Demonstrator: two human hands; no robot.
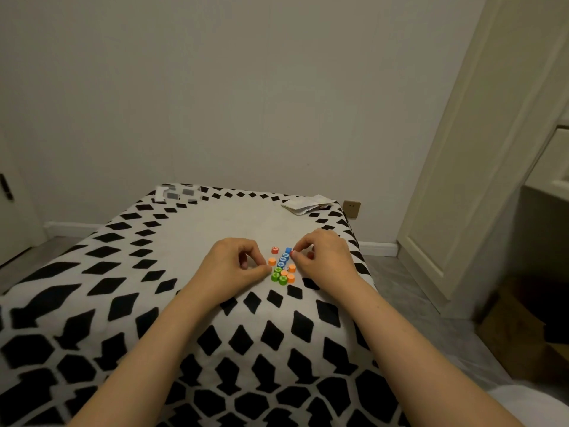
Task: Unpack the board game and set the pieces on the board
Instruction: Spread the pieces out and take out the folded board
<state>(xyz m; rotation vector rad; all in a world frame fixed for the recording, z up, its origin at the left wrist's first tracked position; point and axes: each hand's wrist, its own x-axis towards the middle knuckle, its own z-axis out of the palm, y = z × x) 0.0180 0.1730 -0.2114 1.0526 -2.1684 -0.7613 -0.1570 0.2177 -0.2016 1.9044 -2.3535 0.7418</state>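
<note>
On the far left corner of the surface point(184, 229), which is covered by a cloth in a black-and-white diamond pattern, a small pale box point(176, 193) is seen, blurred. No game board can be made out anywhere.

Nearer the middle, the left hand point(237, 266) is rested on the cloth with the fingers curled inward and the thumb stretched toward the pieces; the thumb tip lies just beside the green tokens point(279, 277). Whether anything is pinched there cannot be told.

Between the hands, the small round tokens are gathered in a tight cluster: a red token point(275, 250) at the far edge, an orange token point(272, 261) just beside the left thumb, a short row of blue tokens point(284, 258) running away from the viewer, and more orange ones on the near right.

The right hand point(323, 257) is held with thumb and forefinger closed to a pinch at the far end of the blue row, apparently on a blue token.

At the far right, folded paper point(308, 203) lies well apart.

The tokens are judged light, stiff and smooth, easily scattered or tipped on soft cloth; each is best taken by its round side wall between two fingertips.
</note>
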